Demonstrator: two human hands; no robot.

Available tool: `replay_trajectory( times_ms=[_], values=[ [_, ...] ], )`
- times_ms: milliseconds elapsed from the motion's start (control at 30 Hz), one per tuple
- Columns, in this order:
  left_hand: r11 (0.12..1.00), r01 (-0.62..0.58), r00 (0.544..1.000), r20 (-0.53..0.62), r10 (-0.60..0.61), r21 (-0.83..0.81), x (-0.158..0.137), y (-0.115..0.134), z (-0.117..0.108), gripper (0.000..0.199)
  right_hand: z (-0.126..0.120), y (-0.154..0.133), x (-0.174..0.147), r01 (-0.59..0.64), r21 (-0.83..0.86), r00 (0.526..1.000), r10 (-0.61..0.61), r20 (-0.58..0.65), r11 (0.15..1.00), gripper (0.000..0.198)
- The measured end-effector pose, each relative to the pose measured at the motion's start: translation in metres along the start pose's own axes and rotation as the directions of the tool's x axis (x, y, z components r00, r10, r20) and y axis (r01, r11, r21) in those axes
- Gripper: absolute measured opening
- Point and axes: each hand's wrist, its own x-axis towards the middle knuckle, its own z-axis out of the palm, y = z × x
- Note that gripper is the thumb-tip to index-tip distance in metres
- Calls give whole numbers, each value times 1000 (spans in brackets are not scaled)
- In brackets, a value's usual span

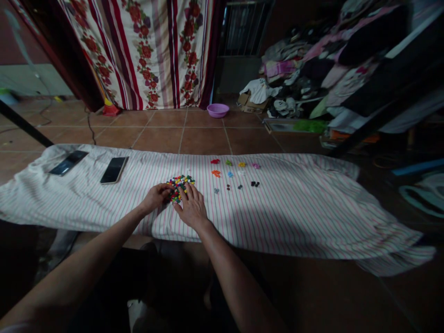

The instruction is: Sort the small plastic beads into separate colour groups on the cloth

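A mixed pile of small multicoloured pieces [180, 182], too small to name exactly, lies on a striped cloth [277, 212]. My left hand [157, 198] is at the pile's left edge, its fingers curled together; what they hold, if anything, is hidden. Over the pile's right side rests my right hand [193, 207], fingers spread and touching the pieces. To the right sit small single-colour groups: red [215, 161], green [228, 163], yellow [242, 164], pink [255, 165], orange [216, 173], blue [230, 174], white [242, 173], grey [216, 190], brown [228, 187], dark grey [240, 187] and black [255, 184].
Two phones [114, 170] [68, 163] lie on the cloth's left part. Beyond it, a purple basin [218, 110] stands on the tiled floor before a floral curtain [149, 55]. Heaped clothes [287, 69] fill the back right. Dark poles slant at both sides.
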Motion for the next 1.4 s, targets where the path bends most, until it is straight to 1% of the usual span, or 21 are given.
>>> replay_trajectory(
  times_ms=[100,233,467,567,667,800,867,967,1033,1133,1200,1300,1400],
  values=[
    [987,79,997,18,-77,-137,0,4,-1,45,-1,0,0,-5,5,1000,5,6,1000,61],
    [971,125,992,40,-119,-203,-2,13,-2,49,-3,0,0,-9,7,1000,9,15,1000,61],
    [970,121,992,71,-108,-212,-1,25,7,51,-5,-1,0,-8,2,1000,8,30,1000,62],
    [979,90,995,65,-80,-182,3,30,14,49,-6,-2,0,-13,13,1000,12,28,1000,61],
    [985,46,997,69,-35,-169,9,36,25,46,-6,-2,0,-11,21,1000,10,27,1000,60],
    [983,-3,992,126,26,-186,19,46,50,41,-4,-2,1,-14,23,999,13,44,1000,62],
    [987,-17,990,139,40,-160,23,50,65,37,-3,-2,2,-20,26,999,18,51,999,63],
    [997,-51,990,126,58,-57,26,53,90,25,-3,-3,2,-27,24,998,26,49,999,66],
    [995,-71,993,102,64,68,27,53,108,17,-3,-2,2,-24,30,998,23,50,999,63],
    [986,-95,991,103,81,135,31,52,138,14,-1,1,0,-14,41,996,11,87,999,58],
    [978,-107,986,149,81,180,36,55,159,15,5,5,0,4,36,995,-8,96,999,58],
    [961,-130,974,214,77,245,42,63,187,19,16,10,1,37,11,998,-38,57,999,63],
    [927,-180,964,244,101,330,43,73,207,16,22,12,2,41,9,999,-42,18,999,67]
  ],
)
